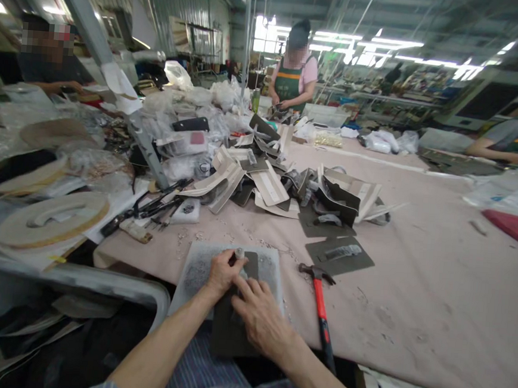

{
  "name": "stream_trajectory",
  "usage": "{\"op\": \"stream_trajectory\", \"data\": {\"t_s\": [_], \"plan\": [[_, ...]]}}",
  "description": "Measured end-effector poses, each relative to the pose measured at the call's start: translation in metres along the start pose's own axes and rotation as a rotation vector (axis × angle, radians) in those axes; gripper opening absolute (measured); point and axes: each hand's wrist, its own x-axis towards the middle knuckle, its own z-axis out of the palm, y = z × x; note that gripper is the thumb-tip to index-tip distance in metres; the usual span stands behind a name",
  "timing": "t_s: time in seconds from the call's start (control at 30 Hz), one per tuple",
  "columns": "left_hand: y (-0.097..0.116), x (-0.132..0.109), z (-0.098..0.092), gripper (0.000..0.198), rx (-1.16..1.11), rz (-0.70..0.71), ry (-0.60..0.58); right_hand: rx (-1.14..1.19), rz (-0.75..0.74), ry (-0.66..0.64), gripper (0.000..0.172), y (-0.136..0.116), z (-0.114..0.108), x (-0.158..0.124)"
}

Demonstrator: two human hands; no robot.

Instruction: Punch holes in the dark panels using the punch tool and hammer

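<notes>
My left hand [221, 272] is closed in a pinch around a small metal punch tool [238, 254] held upright on a dark leather piece [225, 329]. That piece lies over a grey cutting slab [194, 266] at the table's near edge. My right hand [260, 317] rests flat on the dark piece just right of the left hand, with fingers spread and pressing down. A red-handled hammer [321, 309] lies on the table to the right of my right hand, apart from it.
A heap of dark and cream cut pieces [286, 190] sits mid-table, with one loose dark piece [339, 255] nearer. Tape rolls [53, 219] and tools [154, 207] clutter the left. Three other people work at the far left, far centre and far right.
</notes>
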Motion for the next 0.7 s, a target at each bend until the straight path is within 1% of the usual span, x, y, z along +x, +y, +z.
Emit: {"op": "stream_trajectory", "data": {"t_s": [0.07,0.1,0.17,0.23,0.3,0.37,0.43,0.47,0.53,0.63,0.7], "plan": [[0.003,0.004,0.001,0.027,-0.059,-0.119,0.067,-0.078,-0.018,-0.023,0.01,-0.005,-0.001,0.015],[0.005,0.006,0.001,0.029,-0.112,-0.181,0.097,-0.123,-0.021,-0.018,0.007,-0.005,-0.002,0.019],[0.008,0.013,-0.001,0.029,-0.279,-0.291,0.147,-0.204,-0.035,0.002,0.01,-0.002,-0.008,0.024],[0.011,0.02,-0.006,0.029,-0.44,-0.344,0.165,-0.261,-0.098,-0.017,0.013,0.002,-0.018,0.028],[0.012,0.028,-0.013,0.027,-0.468,-0.324,0.113,-0.299,-0.184,-0.088,0.009,0.006,-0.03,0.03],[0.014,0.034,-0.021,0.024,-0.392,-0.273,0.008,-0.32,-0.285,-0.176,0.006,0.01,-0.039,0.031],[0.016,0.038,-0.027,0.022,-0.321,-0.232,-0.069,-0.328,-0.326,-0.222,0.008,0.016,-0.043,0.03],[0.017,0.038,-0.029,0.021,-0.299,-0.214,-0.081,-0.326,-0.328,-0.229,0.009,0.02,-0.044,0.028],[0.02,0.036,-0.033,0.021,-0.263,-0.18,-0.068,-0.317,-0.311,-0.221,0.012,0.028,-0.043,0.025],[0.029,0.029,-0.044,0.023,-0.213,-0.135,0.008,-0.272,-0.277,-0.159,0.007,0.035,-0.036,0.017],[0.041,0.027,-0.055,0.024,-0.188,-0.097,0.089,-0.226,-0.175,-0.087,0.01,0.033,-0.031,0.012]]}}
